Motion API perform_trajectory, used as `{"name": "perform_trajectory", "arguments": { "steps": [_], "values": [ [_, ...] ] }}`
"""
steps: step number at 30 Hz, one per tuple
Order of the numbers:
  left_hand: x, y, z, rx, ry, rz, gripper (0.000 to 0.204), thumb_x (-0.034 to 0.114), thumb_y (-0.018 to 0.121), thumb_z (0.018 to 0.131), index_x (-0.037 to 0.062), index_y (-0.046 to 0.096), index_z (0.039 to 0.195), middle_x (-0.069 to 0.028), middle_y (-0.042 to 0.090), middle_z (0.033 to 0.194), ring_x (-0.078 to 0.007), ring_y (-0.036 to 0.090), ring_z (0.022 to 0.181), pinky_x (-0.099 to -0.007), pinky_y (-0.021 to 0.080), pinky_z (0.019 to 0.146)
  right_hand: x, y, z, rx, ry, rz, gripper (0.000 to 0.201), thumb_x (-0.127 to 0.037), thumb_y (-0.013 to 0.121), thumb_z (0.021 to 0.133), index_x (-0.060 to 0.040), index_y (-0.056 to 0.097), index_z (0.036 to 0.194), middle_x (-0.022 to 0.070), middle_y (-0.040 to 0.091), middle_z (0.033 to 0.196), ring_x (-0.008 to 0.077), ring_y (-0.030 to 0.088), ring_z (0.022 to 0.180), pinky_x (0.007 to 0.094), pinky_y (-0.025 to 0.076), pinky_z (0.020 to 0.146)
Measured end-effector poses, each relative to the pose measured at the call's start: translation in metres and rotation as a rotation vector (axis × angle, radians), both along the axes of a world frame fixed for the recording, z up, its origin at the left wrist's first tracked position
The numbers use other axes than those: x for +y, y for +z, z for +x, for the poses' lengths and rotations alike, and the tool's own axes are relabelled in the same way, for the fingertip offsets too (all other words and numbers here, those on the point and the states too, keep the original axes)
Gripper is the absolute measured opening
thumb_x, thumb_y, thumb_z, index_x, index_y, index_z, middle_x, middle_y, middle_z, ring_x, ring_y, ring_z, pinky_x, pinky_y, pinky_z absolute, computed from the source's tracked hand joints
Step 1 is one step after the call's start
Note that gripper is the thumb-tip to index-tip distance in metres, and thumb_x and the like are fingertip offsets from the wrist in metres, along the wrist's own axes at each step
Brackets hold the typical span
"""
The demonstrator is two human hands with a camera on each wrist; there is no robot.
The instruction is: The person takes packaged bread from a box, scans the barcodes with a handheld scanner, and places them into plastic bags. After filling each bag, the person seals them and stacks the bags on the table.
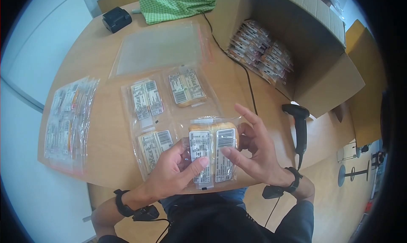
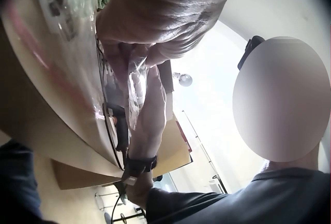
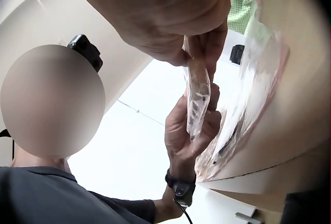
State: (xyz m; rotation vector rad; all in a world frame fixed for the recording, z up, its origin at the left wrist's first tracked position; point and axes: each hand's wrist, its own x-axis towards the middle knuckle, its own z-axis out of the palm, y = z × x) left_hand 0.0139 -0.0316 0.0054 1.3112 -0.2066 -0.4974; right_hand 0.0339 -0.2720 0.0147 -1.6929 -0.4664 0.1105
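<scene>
L hand (image 1: 167, 170) grips pack (image 1: 212, 128) at 8 o'clock, R hand (image 1: 262, 158) at 3; prob. label (image 1: 200, 141) check, so I'd need both grips light, film flat.

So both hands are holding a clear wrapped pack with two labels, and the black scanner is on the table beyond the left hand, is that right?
Not quite: the black scanner is on the table over on the side of the right hand, not the left hand. The head view shows this. Both hands do hold the clear wrapped pack with two labels.
</scene>
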Motion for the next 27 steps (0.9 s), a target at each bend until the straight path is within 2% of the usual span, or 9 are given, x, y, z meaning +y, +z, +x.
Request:
{"name": "perform_trajectory", "arguments": {
  "steps": [7, 13, 19, 22, 24, 27],
  "values": [
    [0.001, -0.001, 0.001, -0.015, -0.002, 0.043, 0.046, 0.014, 0.062, 0.106, -0.0078, 0.045, 0.143, -0.0126, 0.062, 0.134, -0.0154, 0.06, 0.123, -0.0338, 0.05, 0.106, 0.005, -0.006, -0.002, -0.035, -0.037, -0.016, 0.077, -0.007, 0.075, 0.096, 0.0005, 0.029, 0.157, 0.0099, 0.066, 0.101, 0.0118, 0.068, 0.082, 0.0248, 0.054, 0.068],
    [0.002, -0.002, 0.006, 0.069, 0.01, -0.009, 0.047, 0.014, 0.063, 0.105, -0.0073, 0.046, 0.143, -0.0134, 0.062, 0.134, -0.0155, 0.061, 0.122, -0.0334, 0.051, 0.105, 0.009, -0.01, 0.002, 0.063, -0.064, 0.038, 0.077, -0.008, 0.075, 0.096, 0.0001, 0.03, 0.157, 0.0093, 0.065, 0.101, 0.0117, 0.068, 0.082, 0.0239, 0.054, 0.067],
    [0.004, -0.002, 0.005, 0.113, 0.001, -0.017, 0.048, 0.017, 0.063, 0.106, -0.0066, 0.045, 0.144, -0.0131, 0.062, 0.135, -0.0161, 0.061, 0.123, -0.0353, 0.05, 0.106, 0.008, -0.013, -0.002, 0.061, -0.018, 0.04, 0.079, -0.008, 0.075, 0.096, -0.0004, 0.027, 0.159, 0.0114, 0.066, 0.108, 0.0118, 0.069, 0.085, 0.0247, 0.054, 0.068],
    [0.005, -0.003, 0.005, 0.091, 0.005, 0.006, 0.049, 0.019, 0.062, 0.106, -0.0065, 0.045, 0.144, -0.0131, 0.062, 0.136, -0.0162, 0.06, 0.124, -0.0356, 0.049, 0.108, 0.005, -0.012, -0.001, 0.03, -0.011, -0.05, 0.08, -0.008, 0.074, 0.096, -0.0003, 0.026, 0.159, 0.0138, 0.066, 0.114, 0.0149, 0.07, 0.087, 0.0263, 0.057, 0.071],
    [0.005, -0.003, 0.005, 0.09, 0.06, -0.029, 0.048, 0.018, 0.062, 0.106, -0.0059, 0.046, 0.144, -0.0121, 0.062, 0.135, -0.0162, 0.059, 0.125, -0.0351, 0.049, 0.108, -0.002, -0.014, -0.001, -0.167, -0.045, -0.215, 0.081, -0.009, 0.075, 0.096, -0.0004, 0.026, 0.16, 0.0177, 0.064, 0.123, 0.0191, 0.072, 0.09, 0.0285, 0.06, 0.075],
    [0.008, 0.005, 0.01, 0.185, 0.107, -0.166, 0.047, 0.018, 0.061, 0.107, -0.0052, 0.045, 0.145, -0.0111, 0.062, 0.135, -0.0163, 0.059, 0.125, -0.0349, 0.049, 0.108, -0.014, -0.008, -0.001, -0.276, -0.043, -0.25, 0.082, -0.012, 0.077, 0.095, -0.0006, 0.028, 0.16, 0.0206, 0.062, 0.132, 0.0229, 0.073, 0.093, 0.0307, 0.061, 0.079]
  ]
}}
